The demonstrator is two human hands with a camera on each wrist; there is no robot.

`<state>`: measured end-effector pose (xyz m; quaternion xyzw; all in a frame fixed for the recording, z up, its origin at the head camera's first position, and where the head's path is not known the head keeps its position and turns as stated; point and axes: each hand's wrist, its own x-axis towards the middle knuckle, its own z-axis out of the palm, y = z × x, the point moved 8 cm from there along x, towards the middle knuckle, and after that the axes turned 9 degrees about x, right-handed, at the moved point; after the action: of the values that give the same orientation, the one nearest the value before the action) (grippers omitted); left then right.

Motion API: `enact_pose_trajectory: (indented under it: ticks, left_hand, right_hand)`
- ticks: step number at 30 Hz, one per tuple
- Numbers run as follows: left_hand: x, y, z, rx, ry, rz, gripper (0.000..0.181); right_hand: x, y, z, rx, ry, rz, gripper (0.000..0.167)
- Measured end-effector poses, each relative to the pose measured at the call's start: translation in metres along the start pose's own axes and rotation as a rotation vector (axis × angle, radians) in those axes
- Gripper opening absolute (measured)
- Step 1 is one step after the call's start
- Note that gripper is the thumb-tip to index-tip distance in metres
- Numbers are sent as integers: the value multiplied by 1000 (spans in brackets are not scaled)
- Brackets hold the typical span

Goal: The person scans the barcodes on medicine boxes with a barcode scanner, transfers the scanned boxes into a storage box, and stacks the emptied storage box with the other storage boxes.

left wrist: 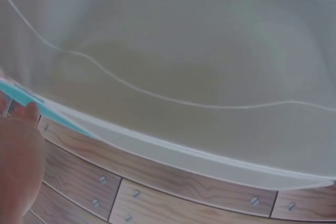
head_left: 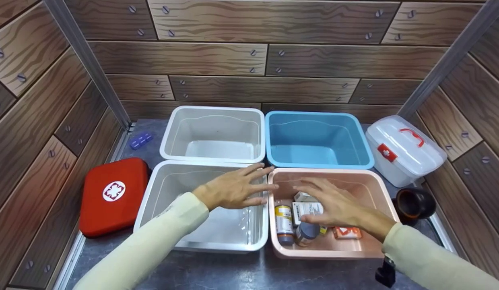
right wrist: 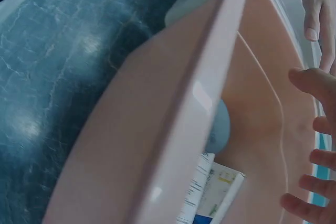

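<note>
My left hand (head_left: 233, 188) hovers over the right side of the front grey-white bin (head_left: 169, 225), fingers spread and fingertips by the shared rim. Over the pink bin (head_left: 370, 189) hangs my right hand (head_left: 334, 201), fingers extended and apart, holding nothing. Beneath it lie a bottle with a yellow and white label (head_left: 284, 217), a dark-lidded jar (head_left: 308, 231), white printed boxes (head_left: 304, 209) and an orange-red box (head_left: 347, 232). The right hand partly hides these contents. In the right wrist view, a white carton (right wrist: 223, 184) shows inside the pink wall.
Behind stand another grey-white bin (head_left: 213, 111) and a blue bin (head_left: 314, 165). A red case (head_left: 112, 213) and a purple pill organizer (head_left: 141, 140) lie left. On the right are a white first-aid box (head_left: 410, 157) with red handle and a black cup-like object (head_left: 416, 203).
</note>
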<state>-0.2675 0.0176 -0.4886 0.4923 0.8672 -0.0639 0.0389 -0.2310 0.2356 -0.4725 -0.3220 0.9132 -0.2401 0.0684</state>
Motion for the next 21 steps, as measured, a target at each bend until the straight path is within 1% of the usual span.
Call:
enact_pose_trajectory:
  ticks: [2,6,11,14,17,21]
  left_hand:
    - [-2,2,2,6,-7,10,61]
    - [-3,5,5,21,8,28,61]
    - [-4,7,9,20,13,39,61]
    - [-4,8,12,16,4,40,60]
    - [-4,8,12,19,7,40,60]
    - [-4,9,12,30,33,50,60]
  right_hand:
    - [-1,0,6,11,-32,-8,77]
    - [-3,-2,18,16,-90,-35,72]
    - [-6,-6,32,15,-152,-105,69]
    - [-8,-8,41,39,-204,-139,65]
    - [-9,-9,49,57,-248,-166,58]
    - [-10,-10,53,57,-261,-209,41]
